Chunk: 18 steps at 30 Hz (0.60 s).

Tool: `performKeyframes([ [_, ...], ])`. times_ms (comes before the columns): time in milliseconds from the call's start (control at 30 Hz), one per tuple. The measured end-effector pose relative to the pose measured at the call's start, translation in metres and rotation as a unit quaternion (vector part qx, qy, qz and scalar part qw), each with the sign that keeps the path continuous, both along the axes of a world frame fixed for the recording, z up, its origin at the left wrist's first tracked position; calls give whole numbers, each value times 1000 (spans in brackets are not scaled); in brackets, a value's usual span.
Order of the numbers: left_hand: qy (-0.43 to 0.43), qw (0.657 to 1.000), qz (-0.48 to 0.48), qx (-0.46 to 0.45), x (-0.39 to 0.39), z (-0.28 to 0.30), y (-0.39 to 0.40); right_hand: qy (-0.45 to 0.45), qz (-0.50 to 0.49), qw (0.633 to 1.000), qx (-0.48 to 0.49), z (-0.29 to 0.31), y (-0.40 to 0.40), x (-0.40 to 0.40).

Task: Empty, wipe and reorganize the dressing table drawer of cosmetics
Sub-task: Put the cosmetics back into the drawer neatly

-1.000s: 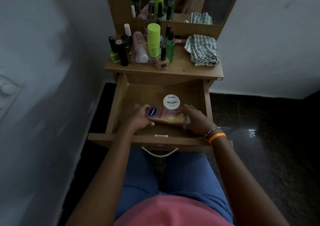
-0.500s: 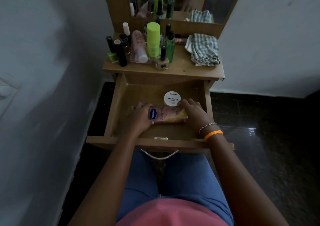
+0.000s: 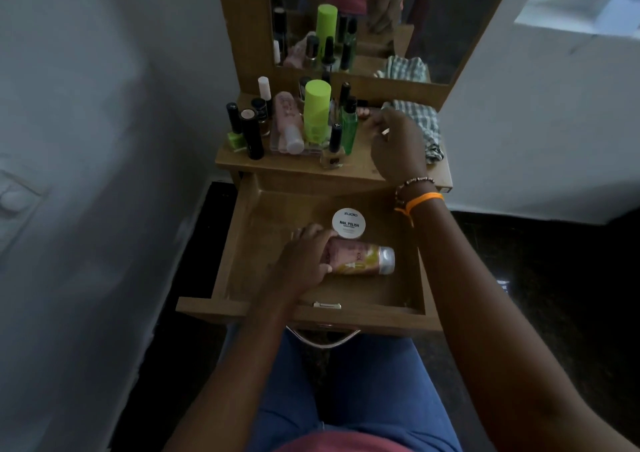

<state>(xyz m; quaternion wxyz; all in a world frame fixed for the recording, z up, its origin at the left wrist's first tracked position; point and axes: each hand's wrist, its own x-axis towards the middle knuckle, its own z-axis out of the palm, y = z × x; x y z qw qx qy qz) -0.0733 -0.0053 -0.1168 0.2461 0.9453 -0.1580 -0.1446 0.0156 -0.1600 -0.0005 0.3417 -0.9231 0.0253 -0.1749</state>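
Note:
The wooden drawer [image 3: 239,230] is pulled out over my lap. A pink and yellow lotion tube [image 3: 360,259] with a silver cap lies on its side in it, and my left hand [image 3: 301,264] grips the tube's left end. A round white nail polish remover jar [image 3: 348,223] sits just behind the tube. My right hand [image 3: 398,143] is up over the tabletop [image 3: 360,164] with bent fingers, holding nothing, its fingertips close to a small pink item [image 3: 363,112] beside the green bottle [image 3: 349,129].
Several cosmetics crowd the left of the tabletop: a lime green can [image 3: 317,109], a pink tube [image 3: 287,122] and nail polish bottles [image 3: 251,136]. A checked cloth [image 3: 424,122] lies at the right. A mirror [image 3: 433,19] stands behind, walls close in on both sides.
My right hand let go of the lotion tube and rose from the drawer to the tabletop near the cloth. My left hand stays on the tube, which has rolled slightly.

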Motion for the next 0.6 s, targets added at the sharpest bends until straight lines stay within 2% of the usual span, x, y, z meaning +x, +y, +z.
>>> performKeyframes([
  [100, -19, 1000, 8, -10, 0, -1, -1, -83, -19, 996, 21, 17, 10, 3],
  [200, -47, 997, 51, -28, 2, 2, -1, -152, 44, 987, 5, 28, 33, -12],
  [300, -72, 987, 129, -64, 5, 4, 2, -121, 100, 983, -99, 20, 63, -27],
  [400, -64, 963, 232, -123, 9, 7, 7, -98, 137, 952, -257, 2, 88, -29],
  [467, -56, 948, 276, -151, 10, 8, 10, -109, 136, 925, -337, -6, 97, -23],
  [600, -46, 938, 297, -173, 10, 7, 14, -79, 96, 890, -439, -12, 110, -10],
])
